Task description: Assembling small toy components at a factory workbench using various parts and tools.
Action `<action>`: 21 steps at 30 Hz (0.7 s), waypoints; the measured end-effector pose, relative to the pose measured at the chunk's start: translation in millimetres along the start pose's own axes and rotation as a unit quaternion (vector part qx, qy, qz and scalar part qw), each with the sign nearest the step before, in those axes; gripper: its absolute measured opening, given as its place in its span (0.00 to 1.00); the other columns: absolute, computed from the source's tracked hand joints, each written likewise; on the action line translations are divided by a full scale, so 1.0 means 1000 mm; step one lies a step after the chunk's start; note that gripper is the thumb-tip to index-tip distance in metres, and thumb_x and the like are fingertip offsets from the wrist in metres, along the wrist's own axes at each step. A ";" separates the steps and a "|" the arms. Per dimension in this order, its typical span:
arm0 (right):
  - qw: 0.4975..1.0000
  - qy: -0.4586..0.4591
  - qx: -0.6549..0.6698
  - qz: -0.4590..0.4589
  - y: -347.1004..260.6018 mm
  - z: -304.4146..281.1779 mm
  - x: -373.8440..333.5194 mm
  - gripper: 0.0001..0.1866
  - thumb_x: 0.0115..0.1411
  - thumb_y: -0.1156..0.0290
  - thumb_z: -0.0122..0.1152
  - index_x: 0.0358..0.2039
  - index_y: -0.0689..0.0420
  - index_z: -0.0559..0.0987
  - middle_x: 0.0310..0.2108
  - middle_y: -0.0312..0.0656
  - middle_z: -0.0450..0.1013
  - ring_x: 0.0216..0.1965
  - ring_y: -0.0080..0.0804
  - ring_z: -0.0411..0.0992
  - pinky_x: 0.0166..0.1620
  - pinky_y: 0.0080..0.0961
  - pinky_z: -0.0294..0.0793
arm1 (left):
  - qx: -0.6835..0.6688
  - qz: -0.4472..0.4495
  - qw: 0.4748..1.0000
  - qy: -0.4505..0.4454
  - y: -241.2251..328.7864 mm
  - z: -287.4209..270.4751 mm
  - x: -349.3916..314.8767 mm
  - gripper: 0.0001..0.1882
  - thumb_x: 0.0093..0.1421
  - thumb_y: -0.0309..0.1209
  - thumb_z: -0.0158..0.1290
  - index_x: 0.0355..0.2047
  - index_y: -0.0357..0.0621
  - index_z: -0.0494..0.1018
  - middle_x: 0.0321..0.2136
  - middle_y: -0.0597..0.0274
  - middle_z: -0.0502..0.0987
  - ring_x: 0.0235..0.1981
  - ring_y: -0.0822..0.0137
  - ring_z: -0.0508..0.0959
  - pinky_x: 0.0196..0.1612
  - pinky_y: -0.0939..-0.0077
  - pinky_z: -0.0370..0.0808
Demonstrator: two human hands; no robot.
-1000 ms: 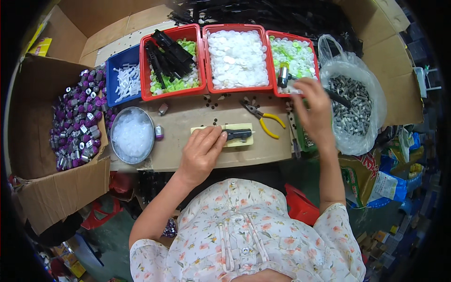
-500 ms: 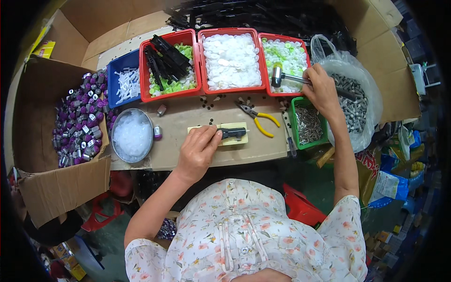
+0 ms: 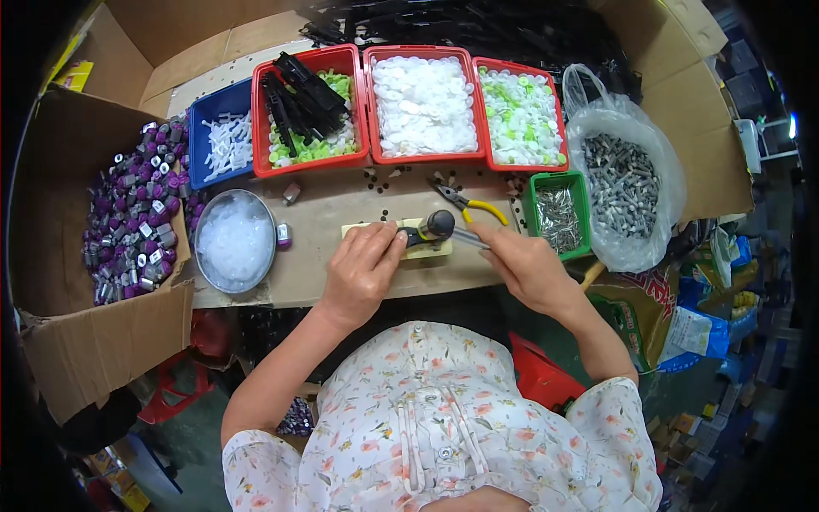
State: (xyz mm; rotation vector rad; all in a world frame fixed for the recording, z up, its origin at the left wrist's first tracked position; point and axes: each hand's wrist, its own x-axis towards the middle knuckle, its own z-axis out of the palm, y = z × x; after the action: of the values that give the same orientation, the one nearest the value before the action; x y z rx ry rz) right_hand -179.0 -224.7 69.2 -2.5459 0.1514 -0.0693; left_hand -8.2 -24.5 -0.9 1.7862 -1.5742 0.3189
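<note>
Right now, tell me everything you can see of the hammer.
The hammer has a dark, rounded head and a slim, silvery, metal-looking shaft running rightward into the right hand, which hides the rest. Its head is over the black part on the pale yellow block, near the left hand; whether it touches the part is unclear.

At left, a cardboard box [image 3: 107, 350] holds purple-and-grey pieces [image 3: 141, 230]; a round bowl [image 3: 258, 275] stands nearby. At right, a green bin [image 3: 585, 213] adjoins a clear bag [image 3: 636, 258].

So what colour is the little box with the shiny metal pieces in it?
The little box is green; the head view shows it best.
</note>
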 end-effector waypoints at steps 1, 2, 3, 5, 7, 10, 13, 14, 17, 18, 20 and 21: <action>0.999 0.031 -0.013 -0.014 -0.009 -0.007 0.002 0.21 0.61 0.76 0.57 0.56 0.58 0.70 0.33 0.50 0.73 0.32 0.51 0.75 0.33 0.42 0.74 | 0.000 0.001 1.000 0.001 0.000 0.000 -0.001 0.17 0.49 0.22 0.57 0.41 0.30 0.77 0.41 0.49 0.77 0.43 0.53 0.78 0.45 0.61 0.75; 0.997 0.063 -0.026 -0.029 -0.016 -0.013 0.003 0.22 0.62 0.76 0.56 0.57 0.58 0.70 0.33 0.50 0.73 0.31 0.51 0.75 0.32 0.42 0.74 | -0.001 0.000 1.000 0.002 -0.001 -0.001 -0.001 0.17 0.49 0.22 0.57 0.41 0.30 0.77 0.41 0.49 0.77 0.43 0.53 0.78 0.45 0.61 0.75; 0.997 0.061 -0.027 -0.029 -0.021 -0.013 0.003 0.22 0.62 0.76 0.56 0.57 0.58 0.70 0.33 0.50 0.73 0.31 0.51 0.75 0.32 0.42 0.74 | 0.002 0.000 1.000 0.002 -0.001 -0.001 -0.001 0.17 0.49 0.22 0.57 0.41 0.30 0.77 0.41 0.49 0.77 0.43 0.53 0.78 0.45 0.61 0.75; 0.985 0.159 -0.015 -0.062 -0.030 -0.011 0.002 0.24 0.62 0.76 0.56 0.60 0.56 0.68 0.32 0.50 0.72 0.29 0.50 0.75 0.30 0.43 0.73 | 0.004 -0.001 1.000 0.003 0.000 -0.001 -0.002 0.16 0.49 0.22 0.57 0.41 0.30 0.77 0.41 0.49 0.77 0.43 0.53 0.78 0.45 0.62 0.75; 0.995 0.086 -0.052 -0.020 -0.019 0.008 -0.006 0.25 0.62 0.76 0.57 0.60 0.56 0.68 0.30 0.50 0.72 0.28 0.49 0.75 0.30 0.43 0.73 | -0.005 -0.007 1.000 0.004 0.001 -0.001 0.001 0.17 0.48 0.18 0.60 0.41 0.34 0.78 0.40 0.50 0.77 0.40 0.52 0.79 0.42 0.61 0.77; 0.996 0.010 -0.084 0.014 -0.022 0.001 -0.003 0.26 0.61 0.77 0.57 0.61 0.58 0.67 0.28 0.48 0.71 0.26 0.48 0.74 0.28 0.41 0.73 | -0.001 -0.008 1.000 0.009 0.000 0.001 -0.001 0.18 0.47 0.18 0.60 0.42 0.33 0.78 0.40 0.50 0.77 0.40 0.52 0.79 0.41 0.61 0.77; 0.990 0.123 -0.051 -0.037 -0.035 -0.004 -0.004 0.25 0.63 0.74 0.55 0.61 0.58 0.67 0.28 0.49 0.72 0.26 0.49 0.75 0.29 0.42 0.74 | -0.004 -0.004 1.000 0.010 0.002 -0.003 0.001 0.18 0.47 0.18 0.60 0.41 0.33 0.78 0.40 0.50 0.77 0.40 0.52 0.79 0.41 0.61 0.77; 0.990 0.125 -0.050 -0.037 -0.035 -0.001 -0.004 0.25 0.63 0.74 0.55 0.61 0.58 0.67 0.28 0.49 0.72 0.26 0.49 0.75 0.29 0.42 0.74 | -0.003 -0.002 1.000 0.009 0.002 -0.003 0.001 0.18 0.47 0.18 0.60 0.41 0.33 0.78 0.40 0.50 0.77 0.40 0.52 0.79 0.41 0.61 0.77; 0.988 -0.076 -0.088 0.098 -0.033 0.004 -0.004 0.23 0.60 0.81 0.56 0.58 0.61 0.71 0.40 0.53 0.76 0.35 0.53 0.77 0.37 0.39 0.77 | 0.006 -0.003 1.000 0.004 0.000 -0.001 0.000 0.17 0.47 0.18 0.60 0.41 0.33 0.78 0.40 0.50 0.77 0.40 0.52 0.79 0.41 0.61 0.77; 0.988 -0.077 -0.088 0.097 -0.032 0.001 -0.004 0.23 0.60 0.81 0.56 0.58 0.61 0.71 0.40 0.53 0.76 0.35 0.53 0.77 0.37 0.39 0.77 | 0.014 0.001 1.000 -0.005 -0.001 0.000 -0.001 0.16 0.48 0.21 0.58 0.40 0.32 0.77 0.41 0.49 0.77 0.42 0.52 0.79 0.43 0.61 0.76; 0.996 0.085 -0.013 -0.022 -0.032 -0.004 -0.005 0.24 0.62 0.76 0.56 0.60 0.58 0.68 0.32 0.52 0.73 0.30 0.53 0.75 0.32 0.44 0.74 | 0.022 0.005 1.000 -0.016 0.000 -0.001 -0.001 0.16 0.50 0.23 0.57 0.40 0.30 0.77 0.41 0.48 0.77 0.44 0.53 0.78 0.45 0.61 0.76; 0.992 0.123 -0.016 -0.006 -0.035 -0.005 -0.005 0.24 0.63 0.75 0.56 0.60 0.55 0.68 0.30 0.52 0.72 0.28 0.55 0.73 0.31 0.45 0.73 | 0.021 0.008 1.000 -0.013 0.000 -0.001 0.000 0.16 0.50 0.23 0.57 0.40 0.30 0.77 0.41 0.48 0.77 0.44 0.53 0.78 0.45 0.61 0.76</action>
State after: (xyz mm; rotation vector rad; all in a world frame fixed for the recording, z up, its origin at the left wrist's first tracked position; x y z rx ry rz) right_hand -181.3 -197.8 93.1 -2.5622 0.2346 -0.3900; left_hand -7.6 -23.9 0.0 1.8160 -1.6123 0.3395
